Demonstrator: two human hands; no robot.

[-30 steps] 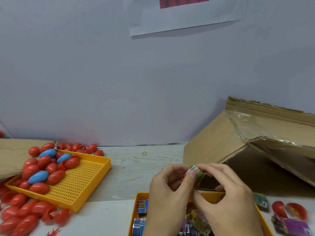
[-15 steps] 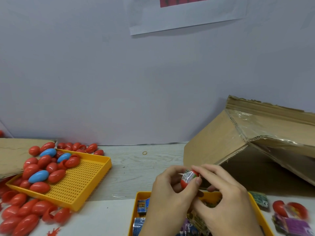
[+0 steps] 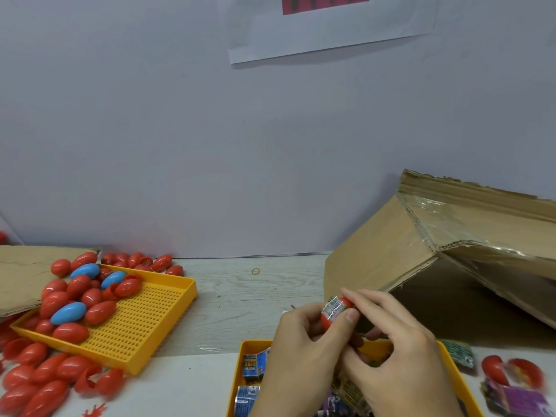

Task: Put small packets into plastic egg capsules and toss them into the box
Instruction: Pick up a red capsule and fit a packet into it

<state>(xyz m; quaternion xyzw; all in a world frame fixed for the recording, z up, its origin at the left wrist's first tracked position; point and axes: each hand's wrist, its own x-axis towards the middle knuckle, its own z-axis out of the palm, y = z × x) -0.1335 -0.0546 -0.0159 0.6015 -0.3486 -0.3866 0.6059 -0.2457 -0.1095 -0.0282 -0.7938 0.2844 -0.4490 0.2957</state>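
Note:
Both hands meet above the near yellow tray. My left hand holds a red egg capsule between thumb and fingers. A small silver-and-green packet sticks out of the capsule's top. My right hand pinches the capsule and packet from the right, its fingers curled over them. The open cardboard box lies on its side just behind the hands, its dark mouth facing right and toward me.
A yellow perforated tray at left holds several red and blue capsules; more red ones lie around it. The near tray contains several packets. Loose packets and an open red capsule lie at right. A rubber band rests mid-table.
Both hands have drifted slightly down and left with the capsule. The packet sits deeper in the red capsule than a second ago.

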